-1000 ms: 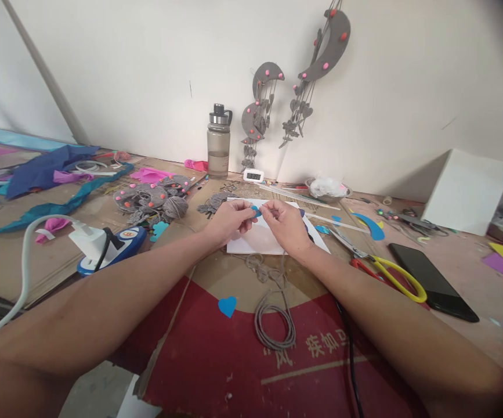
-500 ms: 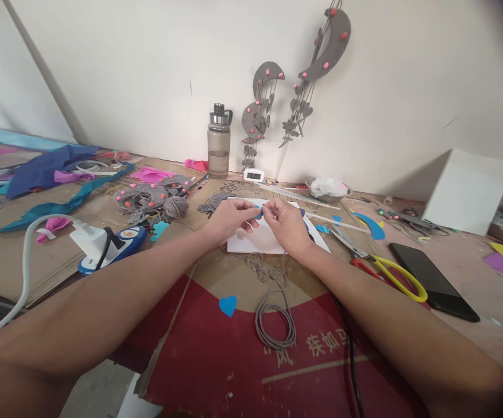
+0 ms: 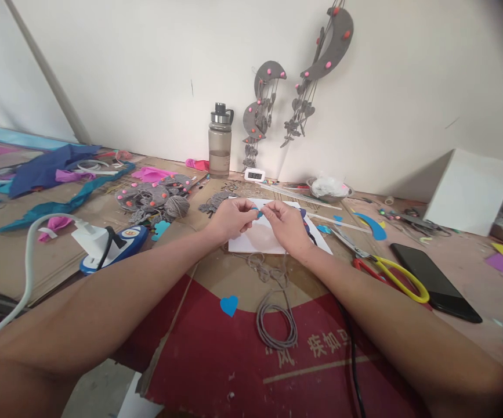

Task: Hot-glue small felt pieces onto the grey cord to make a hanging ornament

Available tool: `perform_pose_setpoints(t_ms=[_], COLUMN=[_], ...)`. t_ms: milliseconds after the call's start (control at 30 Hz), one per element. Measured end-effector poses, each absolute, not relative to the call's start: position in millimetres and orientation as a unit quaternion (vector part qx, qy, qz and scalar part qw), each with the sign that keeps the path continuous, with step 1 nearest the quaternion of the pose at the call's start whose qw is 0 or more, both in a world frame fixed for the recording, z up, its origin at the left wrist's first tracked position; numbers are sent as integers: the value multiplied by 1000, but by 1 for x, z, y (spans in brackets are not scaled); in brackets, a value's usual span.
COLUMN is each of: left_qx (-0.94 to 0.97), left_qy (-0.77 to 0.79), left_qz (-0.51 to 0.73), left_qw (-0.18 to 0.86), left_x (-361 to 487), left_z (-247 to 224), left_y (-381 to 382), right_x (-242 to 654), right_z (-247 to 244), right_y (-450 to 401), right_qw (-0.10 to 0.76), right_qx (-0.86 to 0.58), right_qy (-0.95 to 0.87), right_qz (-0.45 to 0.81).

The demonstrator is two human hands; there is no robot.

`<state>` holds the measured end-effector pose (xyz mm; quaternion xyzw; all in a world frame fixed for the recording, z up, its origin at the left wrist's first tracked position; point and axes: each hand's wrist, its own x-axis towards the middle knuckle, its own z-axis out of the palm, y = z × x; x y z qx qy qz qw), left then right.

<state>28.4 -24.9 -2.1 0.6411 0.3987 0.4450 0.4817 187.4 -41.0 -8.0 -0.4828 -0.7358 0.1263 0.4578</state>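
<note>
Over a white sheet (image 3: 262,241), my left hand (image 3: 234,218) pinches a small blue piece (image 3: 257,212) between thumb and fingers. My right hand (image 3: 285,225) is closed on the same piece from the other side, its fingertips nearly touching the left ones. The piece is mostly covered by the fingers. Grey cord (image 3: 259,325) lies coiled on the red part of the cardboard below, with loose loops running up toward the sheet. A blue heart (image 3: 229,305) lies flat left of the coil.
Scissors (image 3: 386,270) and a black phone (image 3: 434,281) lie at right. A bottle (image 3: 220,145) and small clock (image 3: 254,174) stand by the wall. At left are grey yarn pieces (image 3: 177,206) and a power strip (image 3: 125,247) with a white cable. A black cable (image 3: 353,360) crosses the front.
The fingers of my left hand have curled in more around the small blue piece. My right hand stays at nearly the same place, and the view has shifted very slightly.
</note>
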Motion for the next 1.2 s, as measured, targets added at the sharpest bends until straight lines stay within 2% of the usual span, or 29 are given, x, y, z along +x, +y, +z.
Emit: perform_pose_setpoints(t_ms=[400, 633, 867, 967, 1067, 1200], left_qx=[630, 673, 609, 586, 593, 663], left_qy=[403, 388, 315, 313, 334, 373], left_qz=[457, 443, 443, 446, 446, 412], left_qw=[481, 448, 578, 600, 581, 500], left_x=[27, 25, 26, 27, 28, 25], left_z=[-2, -1, 2, 2, 3, 4], left_y=[-25, -27, -28, -27, -26, -25], right_x=[188, 187, 189, 190, 190, 189], right_z=[-7, -8, -9, -10, -11, -11], right_y=[-41, -40, -38, -37, -37, -39], right_qw=[463, 458, 463, 461, 459, 444], right_qx=[-471, -499, -509, -515, -511, -502], right_qy=[-732, -723, -715, -716, -721, -740], right_qz=[171, 134, 120, 104, 91, 64])
